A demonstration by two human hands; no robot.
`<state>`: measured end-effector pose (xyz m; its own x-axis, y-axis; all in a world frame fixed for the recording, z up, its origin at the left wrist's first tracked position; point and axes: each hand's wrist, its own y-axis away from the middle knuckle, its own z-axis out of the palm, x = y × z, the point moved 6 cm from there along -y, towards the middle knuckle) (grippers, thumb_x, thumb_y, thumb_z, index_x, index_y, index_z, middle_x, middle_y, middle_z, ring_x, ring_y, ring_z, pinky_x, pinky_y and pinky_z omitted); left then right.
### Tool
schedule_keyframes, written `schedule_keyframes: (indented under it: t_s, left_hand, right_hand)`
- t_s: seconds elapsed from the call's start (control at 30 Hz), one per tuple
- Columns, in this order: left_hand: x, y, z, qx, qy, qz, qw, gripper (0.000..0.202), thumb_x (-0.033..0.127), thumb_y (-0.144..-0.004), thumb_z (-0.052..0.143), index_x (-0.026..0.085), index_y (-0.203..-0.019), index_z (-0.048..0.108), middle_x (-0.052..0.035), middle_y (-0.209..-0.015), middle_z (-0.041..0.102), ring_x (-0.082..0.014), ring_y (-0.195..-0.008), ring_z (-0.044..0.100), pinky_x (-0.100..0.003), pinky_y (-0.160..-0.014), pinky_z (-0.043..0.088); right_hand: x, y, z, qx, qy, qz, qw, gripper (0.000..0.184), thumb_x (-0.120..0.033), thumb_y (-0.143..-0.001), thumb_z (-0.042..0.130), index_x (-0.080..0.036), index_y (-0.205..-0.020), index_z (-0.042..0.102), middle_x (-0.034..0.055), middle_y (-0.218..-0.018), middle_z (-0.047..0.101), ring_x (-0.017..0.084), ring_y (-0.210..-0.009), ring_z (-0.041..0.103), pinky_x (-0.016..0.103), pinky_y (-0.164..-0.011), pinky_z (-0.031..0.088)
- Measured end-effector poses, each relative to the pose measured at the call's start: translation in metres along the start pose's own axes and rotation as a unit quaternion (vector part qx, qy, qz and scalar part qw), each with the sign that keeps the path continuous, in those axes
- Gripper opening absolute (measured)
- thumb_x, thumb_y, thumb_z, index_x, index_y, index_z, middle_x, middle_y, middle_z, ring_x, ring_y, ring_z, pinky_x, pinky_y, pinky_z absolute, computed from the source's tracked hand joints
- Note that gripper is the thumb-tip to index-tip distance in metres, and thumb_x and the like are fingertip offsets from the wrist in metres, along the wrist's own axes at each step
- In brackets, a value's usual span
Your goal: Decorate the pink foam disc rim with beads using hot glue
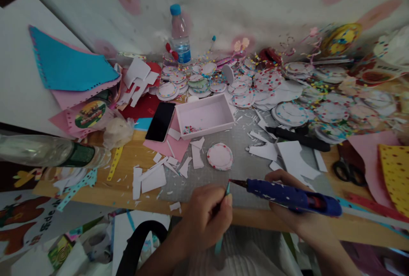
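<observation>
My right hand (289, 199) grips a blue glue gun (292, 196) with white spots, its nozzle pointing left. The nozzle tip sits against the top of a thin teal stick (224, 205) that my left hand (207, 218) pinches upright near the table's front edge. Just beyond the hands, a round white paper disc (220, 156) with a dotted rim lies flat on the grey cutting mat (243, 169).
A pink shallow box (205, 115) and a black phone (160, 121) lie behind the disc. Several decorated discs (265, 86) cover the back. A water bottle (180, 35), black scissors (347, 169), a black tool (298, 136) and white paper scraps (153, 178) lie around.
</observation>
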<state>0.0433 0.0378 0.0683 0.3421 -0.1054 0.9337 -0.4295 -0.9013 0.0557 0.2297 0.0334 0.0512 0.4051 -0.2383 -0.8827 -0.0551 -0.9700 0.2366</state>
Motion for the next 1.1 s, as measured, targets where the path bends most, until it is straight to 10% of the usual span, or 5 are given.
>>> schedule_keyframes:
  t_s: [1.1]
  left_hand:
    - [0.0012,-0.002,-0.0011,0.001,-0.012,0.011,1.0,0.035,0.024,-0.093,0.035,0.021,-0.058,0.033,0.0006,-0.053,0.044,-0.0118,-0.052,0.043,-0.027,-0.053,0.031]
  right_hand:
    - [-0.0021,-0.0001,-0.0004,0.002,0.01,-0.016,1.0,0.01,-0.023,-0.069,0.056,-0.025,-0.079,0.052,-0.0067,-0.054,0.052,0.011,-0.046,0.043,0.023,-0.045,0.032]
